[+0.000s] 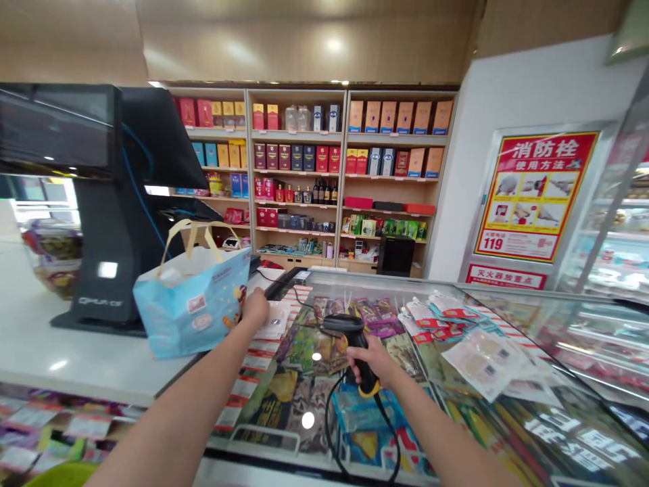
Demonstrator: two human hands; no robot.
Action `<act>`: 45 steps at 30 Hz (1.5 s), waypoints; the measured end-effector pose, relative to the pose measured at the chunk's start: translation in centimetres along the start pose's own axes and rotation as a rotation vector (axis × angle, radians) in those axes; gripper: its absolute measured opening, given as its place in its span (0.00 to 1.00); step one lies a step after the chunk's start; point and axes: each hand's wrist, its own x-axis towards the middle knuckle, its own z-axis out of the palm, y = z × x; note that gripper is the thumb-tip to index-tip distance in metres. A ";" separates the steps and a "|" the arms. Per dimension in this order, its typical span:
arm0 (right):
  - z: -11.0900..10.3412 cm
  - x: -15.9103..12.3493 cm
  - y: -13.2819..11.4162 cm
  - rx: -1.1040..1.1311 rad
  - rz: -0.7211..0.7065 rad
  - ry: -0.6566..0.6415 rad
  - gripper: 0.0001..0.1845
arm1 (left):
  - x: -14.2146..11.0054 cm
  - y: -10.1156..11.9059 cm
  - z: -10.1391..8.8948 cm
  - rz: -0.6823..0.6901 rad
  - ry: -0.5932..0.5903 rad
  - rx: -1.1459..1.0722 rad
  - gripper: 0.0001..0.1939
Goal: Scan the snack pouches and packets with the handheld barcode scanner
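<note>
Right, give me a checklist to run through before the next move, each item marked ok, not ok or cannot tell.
1. Scanner held in the right hand: ok.
2. Cable attached at the scanner's handle: ok.
3. Left hand firmly gripping the pale packet: cannot tell, fingers largely hidden.
4. Barcode readable on that packet: cannot tell, too small.
5. Blue bag upright on the white counter: ok.

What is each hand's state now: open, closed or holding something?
Left hand: beside the blue bag and pale packet; grip cannot be told.
Right hand: closed, holding the black scanner.
</note>
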 end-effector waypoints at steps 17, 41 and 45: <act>-9.2 -4.5 -3.1 0.076 -0.184 0.278 0.18 | -14.3 20.2 5.3 0.479 -0.321 -0.330 0.08; -20.7 -13.4 -4.5 0.185 -0.346 0.717 0.24 | -20.1 33.6 12.7 0.249 -0.422 -1.116 0.06; -20.6 -13.4 -4.5 0.132 -0.302 0.678 0.22 | -17.8 34.7 13.6 0.186 -0.297 -1.174 0.09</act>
